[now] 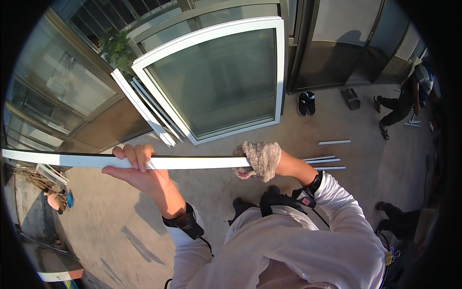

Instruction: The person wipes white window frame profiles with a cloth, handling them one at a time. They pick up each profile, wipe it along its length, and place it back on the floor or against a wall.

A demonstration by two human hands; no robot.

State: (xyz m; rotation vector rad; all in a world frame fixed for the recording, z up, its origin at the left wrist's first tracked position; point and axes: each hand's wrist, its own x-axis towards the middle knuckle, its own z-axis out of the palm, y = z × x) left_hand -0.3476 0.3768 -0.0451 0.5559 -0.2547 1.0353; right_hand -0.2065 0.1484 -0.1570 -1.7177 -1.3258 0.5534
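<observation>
A long white frame profile [198,163] with a dark upper edge spans from the far left across to the middle. My left hand [140,166] grips it from below, its fingers curled over the top edge. Around the profile's right end is a beige cloth [260,159], held by my right hand [285,162]. The cloth hides most of that hand's fingers and the very tip of the profile. Beyond the profile, a white-framed glass window sash [216,79] leans upright against the building.
Several white strips [325,159] lie on the concrete floor to the right. More white profiles [144,106] lean left of the sash. Black shoes [306,103] and a dark block [351,98] stand near the wall. One person [404,97] is at far right, another [56,200] at far left.
</observation>
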